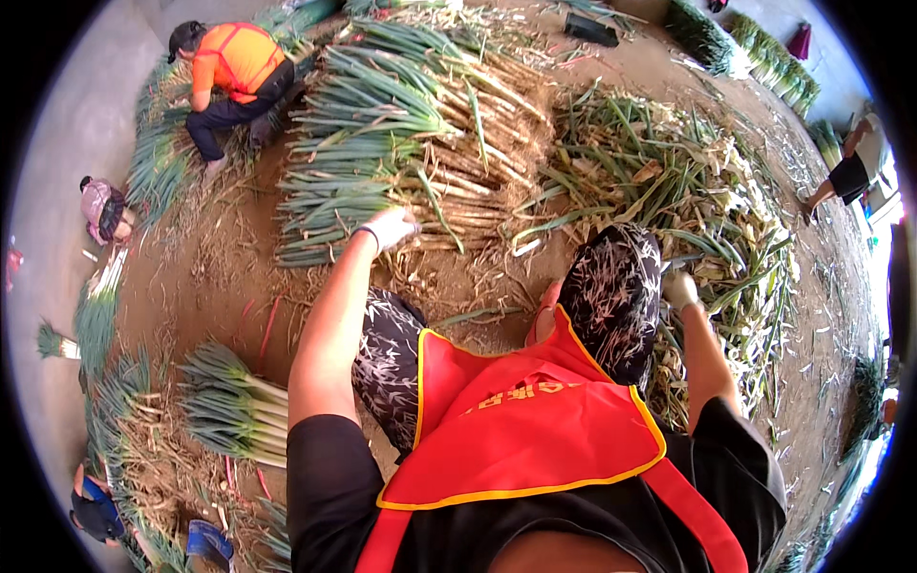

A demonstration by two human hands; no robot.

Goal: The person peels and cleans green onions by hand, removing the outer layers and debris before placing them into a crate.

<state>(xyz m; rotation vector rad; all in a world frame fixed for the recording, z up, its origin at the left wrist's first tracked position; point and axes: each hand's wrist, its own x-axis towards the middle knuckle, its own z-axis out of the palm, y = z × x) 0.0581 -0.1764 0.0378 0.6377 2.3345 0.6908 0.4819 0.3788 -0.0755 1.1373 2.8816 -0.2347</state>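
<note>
A large heap of long green onions (420, 143) lies on the ground ahead of me, green leaves to the left and pale, rooty ends to the right. My left hand (393, 229), in a white glove, is at the heap's near edge, its fingers curled down on the stalks. They seem closed on a green onion, though the fingertips are hidden. Beside my right knee, my right hand (680, 289), also gloved, is closed in a fist. A narrow greyish thing shows just above it; what it holds is unclear. Stripped leaves (659, 181) are piled around and beyond that hand.
Tied bundles of trimmed green onions (234, 406) lie at my left. A person in an orange vest (234, 67) crouches at the far left; other people are at the left edge and far right. A blue container (208, 542) stands at lower left. My red apron (525, 430) spans my lap.
</note>
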